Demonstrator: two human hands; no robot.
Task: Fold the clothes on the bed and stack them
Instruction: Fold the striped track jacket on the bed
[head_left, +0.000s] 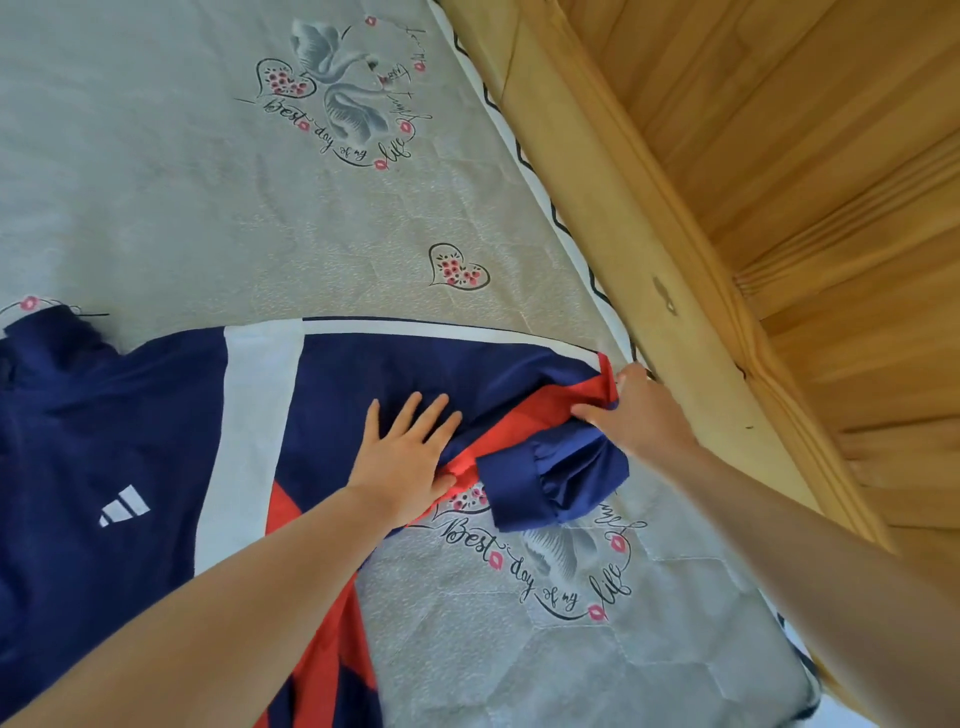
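Observation:
A navy jacket (119, 426) with white and red panels and a white three-stripe logo lies spread across the bed. My left hand (405, 457) lies flat with straight, spread fingers on the navy sleeve panel. My right hand (636, 410) pinches the red strip of the sleeve near the bed's right edge. The sleeve's navy cuff (550, 483) is bent back toward me, just below my right hand.
The grey bedspread (208, 182) carries printed hearts, swans and script. A wooden bed frame (675, 270) runs along the right edge, with a wooden plank wall (841, 156) behind it. Bare bedspread stretches beyond the jacket.

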